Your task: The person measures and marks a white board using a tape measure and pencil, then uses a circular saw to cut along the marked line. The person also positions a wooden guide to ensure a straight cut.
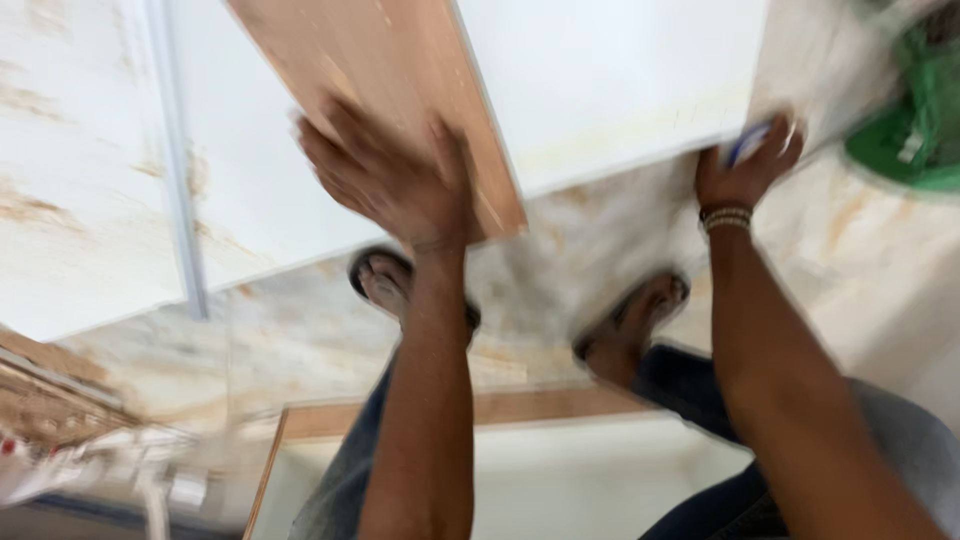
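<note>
Head view: two hands point(400, 185), two boards point(600, 80).

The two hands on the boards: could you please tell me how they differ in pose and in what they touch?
The left hand lies spread flat on the brown wooden board; the right hand curls at the corner of the white board. The right hand seems to hold a small blue thing, blurred; the left holds nothing. The right wrist wears a beaded band; the left is bare. Both reach forward over the marbled floor.
</note>
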